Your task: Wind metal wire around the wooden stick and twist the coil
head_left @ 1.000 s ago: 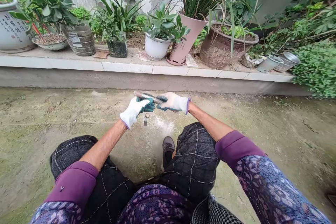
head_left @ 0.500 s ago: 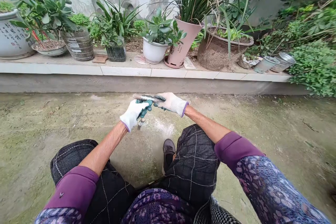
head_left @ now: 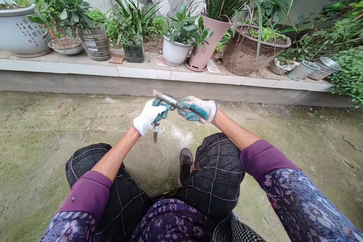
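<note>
Both my hands wear white gloves with green palms and meet above the concrete ground in front of my knees. My right hand (head_left: pixel 195 108) is closed round a short stick-like handle (head_left: pixel 167 99) wrapped with shiny wire, which points up to the left. My left hand (head_left: pixel 149 116) is closed on a second thin tool (head_left: pixel 155 131) whose end hangs down below the fist, and its fingers touch the wrapped handle. What the thin tool is I cannot make out.
A low concrete ledge (head_left: pixel 141 72) runs across ahead with several potted plants: a white pot (head_left: pixel 173 53), a tilted pink pot (head_left: pixel 205 43), a big brown pot (head_left: pixel 246 55). My shoe (head_left: pixel 185 159) rests on the mossy ground between my knees.
My hands have lifted slightly and the wrapped handle has tilted up steeper to the left. My right palm has turned so its green side shows. The camera has shifted a little.
</note>
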Tool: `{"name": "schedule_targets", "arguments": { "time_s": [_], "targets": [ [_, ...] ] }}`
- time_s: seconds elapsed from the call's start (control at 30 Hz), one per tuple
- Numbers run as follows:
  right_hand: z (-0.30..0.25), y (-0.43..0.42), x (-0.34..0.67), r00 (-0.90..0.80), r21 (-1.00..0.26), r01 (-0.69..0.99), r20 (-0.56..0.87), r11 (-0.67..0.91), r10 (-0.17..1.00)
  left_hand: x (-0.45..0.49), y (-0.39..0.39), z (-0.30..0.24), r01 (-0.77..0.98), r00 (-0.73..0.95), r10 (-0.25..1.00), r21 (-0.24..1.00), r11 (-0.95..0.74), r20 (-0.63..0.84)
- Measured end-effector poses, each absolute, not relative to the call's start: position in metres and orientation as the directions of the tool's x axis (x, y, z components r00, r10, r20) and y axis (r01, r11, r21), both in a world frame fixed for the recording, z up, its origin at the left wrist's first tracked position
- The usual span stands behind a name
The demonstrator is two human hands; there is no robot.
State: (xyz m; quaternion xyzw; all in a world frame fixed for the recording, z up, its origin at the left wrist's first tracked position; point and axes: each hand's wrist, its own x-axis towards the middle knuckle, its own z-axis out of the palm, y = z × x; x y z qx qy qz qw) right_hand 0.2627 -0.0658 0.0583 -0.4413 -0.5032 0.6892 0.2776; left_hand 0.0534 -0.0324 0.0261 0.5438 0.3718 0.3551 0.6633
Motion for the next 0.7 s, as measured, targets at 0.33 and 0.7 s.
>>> {"name": "schedule_targets", "arguments": {
  "time_s": [0.33, 0.7],
  "targets": [
    [0.059, -0.066, 0.251, -0.242, -0.956, 0.257, -0.208, -0.144, 0.948, 0.057, -0.034, 0.02, -0.012, 0.435, 0.884, 0.981, 0.193, -0.169],
    [0.059, -0.071, 0.271, -0.516, -0.931, 0.271, -0.355, -0.245, 0.78, 0.042, -0.033, 0.032, 0.183, 0.625, 0.774, 0.983, -0.016, -0.104]
  ]
}}
